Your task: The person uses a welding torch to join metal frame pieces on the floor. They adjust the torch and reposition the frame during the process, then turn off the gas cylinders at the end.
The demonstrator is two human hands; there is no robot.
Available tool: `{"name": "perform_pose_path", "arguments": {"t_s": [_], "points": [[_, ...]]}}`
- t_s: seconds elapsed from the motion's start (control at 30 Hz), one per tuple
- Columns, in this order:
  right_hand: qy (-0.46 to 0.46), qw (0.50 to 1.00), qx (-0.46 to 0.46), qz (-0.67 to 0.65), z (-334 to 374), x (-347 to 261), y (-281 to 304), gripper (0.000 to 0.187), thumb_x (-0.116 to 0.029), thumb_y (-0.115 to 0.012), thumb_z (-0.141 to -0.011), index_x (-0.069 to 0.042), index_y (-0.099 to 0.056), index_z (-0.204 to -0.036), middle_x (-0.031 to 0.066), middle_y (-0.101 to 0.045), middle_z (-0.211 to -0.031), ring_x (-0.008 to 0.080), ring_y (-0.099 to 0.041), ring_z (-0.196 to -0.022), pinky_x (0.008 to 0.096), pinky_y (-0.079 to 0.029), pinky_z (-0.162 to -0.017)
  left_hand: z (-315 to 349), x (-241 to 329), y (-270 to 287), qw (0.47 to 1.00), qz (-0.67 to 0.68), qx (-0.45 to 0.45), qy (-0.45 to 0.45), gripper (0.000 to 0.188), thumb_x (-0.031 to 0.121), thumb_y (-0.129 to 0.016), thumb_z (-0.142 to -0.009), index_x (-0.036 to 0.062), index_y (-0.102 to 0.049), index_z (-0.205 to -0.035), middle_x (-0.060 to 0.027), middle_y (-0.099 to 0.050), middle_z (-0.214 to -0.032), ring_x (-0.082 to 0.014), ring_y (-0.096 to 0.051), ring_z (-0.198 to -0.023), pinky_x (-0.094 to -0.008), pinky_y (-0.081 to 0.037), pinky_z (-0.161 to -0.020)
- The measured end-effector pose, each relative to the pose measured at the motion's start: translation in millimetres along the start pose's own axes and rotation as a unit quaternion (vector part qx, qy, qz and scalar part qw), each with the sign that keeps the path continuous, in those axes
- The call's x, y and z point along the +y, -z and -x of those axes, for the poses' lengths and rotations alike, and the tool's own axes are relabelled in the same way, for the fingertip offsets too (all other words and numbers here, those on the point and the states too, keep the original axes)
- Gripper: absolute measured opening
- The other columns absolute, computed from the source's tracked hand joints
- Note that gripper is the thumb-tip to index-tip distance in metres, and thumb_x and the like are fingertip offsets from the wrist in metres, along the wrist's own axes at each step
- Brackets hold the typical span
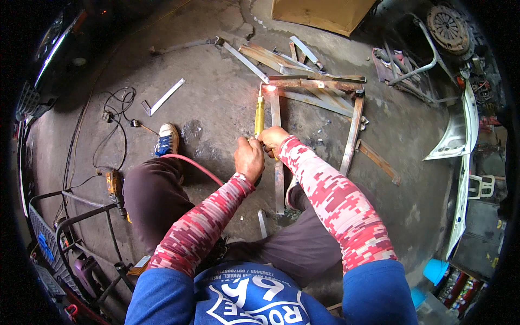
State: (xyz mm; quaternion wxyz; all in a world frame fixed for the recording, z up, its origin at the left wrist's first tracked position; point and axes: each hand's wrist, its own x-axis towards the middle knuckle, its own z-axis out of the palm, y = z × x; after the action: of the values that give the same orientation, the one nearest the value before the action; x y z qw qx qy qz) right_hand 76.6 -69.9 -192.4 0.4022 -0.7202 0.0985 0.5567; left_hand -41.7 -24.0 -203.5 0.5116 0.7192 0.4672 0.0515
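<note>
A brass-coloured gas torch (260,115) points away from me, its thin bent tip beside a bright orange glow at the corner of a steel frame (353,129). My left hand (249,158) is closed around the torch's near end. Against it, my right hand (274,137) is closed on the torch too, its fingertips partly hidden. From under my left forearm a pink-red hose (197,164) runs off to the left. One flat steel bar (276,116) of the frame passes beneath my right hand towards my feet.
Loose metal strips (254,64) lie beyond the frame, and a bent strip (164,97) lies to the left. An orange power drill (112,184) and coiled black cable (122,111) are by my left leg. A cardboard box (325,13) stands at the far edge; a white panel (460,127) leans right.
</note>
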Motion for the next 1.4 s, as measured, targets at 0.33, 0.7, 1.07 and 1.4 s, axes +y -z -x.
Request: {"name": "perform_pose_path", "arguments": {"t_s": [0.33,0.7,1.07,1.4], "points": [[0.227,0.965,0.049,-0.123,78,-29,-17,0.018,-0.019,-0.071,-0.081,-0.001,-0.068,-0.077,0.0039,-0.059,-0.063,0.0138,-0.049,-0.047,0.0329,-0.033,-0.041,36,87,83,0.993,0.075,-0.054,-0.071,0.035,0.031,-0.041,-0.106,-0.0006,-0.055,-0.107,-0.0109,-0.062,-0.076,-0.0200,-0.063,-0.058,-0.0351,-0.050,-0.047],[0.449,0.879,0.054,-0.151,201,-11,-20,0.047,-0.028,-0.078,-0.073,0.005,-0.063,-0.103,0.0185,-0.070,-0.099,0.0264,-0.068,-0.093,0.0370,-0.055,-0.083,124,131,186,0.924,0.219,-0.260,-0.178,0.040,0.018,-0.044,-0.107,0.0058,-0.046,-0.145,-0.0118,-0.071,-0.096,-0.0139,-0.065,-0.069,-0.0251,-0.052,-0.060],[0.528,0.806,0.193,-0.188,232,70,14,0.040,-0.019,-0.077,-0.082,-0.001,-0.062,-0.115,0.0095,-0.063,-0.111,0.0203,-0.062,-0.101,0.0363,-0.052,-0.090,120,136,134,0.878,0.207,-0.399,-0.166,0.046,0.034,-0.044,-0.110,0.0081,-0.048,-0.147,-0.0103,-0.068,-0.092,-0.0089,-0.055,-0.058,-0.0216,-0.039,-0.047],[0.468,0.765,0.410,-0.167,339,195,62,0.052,-0.011,-0.059,-0.088,-0.006,-0.051,-0.139,0.0083,-0.057,-0.097,0.0160,-0.057,-0.086,0.0319,-0.049,-0.083,101,137,-29,0.857,0.214,-0.454,-0.115,0.050,0.064,-0.052,-0.099,0.0157,-0.063,-0.101,0.0053,-0.050,-0.069,-0.0081,-0.045,-0.053,-0.0243,-0.034,-0.046]]}}
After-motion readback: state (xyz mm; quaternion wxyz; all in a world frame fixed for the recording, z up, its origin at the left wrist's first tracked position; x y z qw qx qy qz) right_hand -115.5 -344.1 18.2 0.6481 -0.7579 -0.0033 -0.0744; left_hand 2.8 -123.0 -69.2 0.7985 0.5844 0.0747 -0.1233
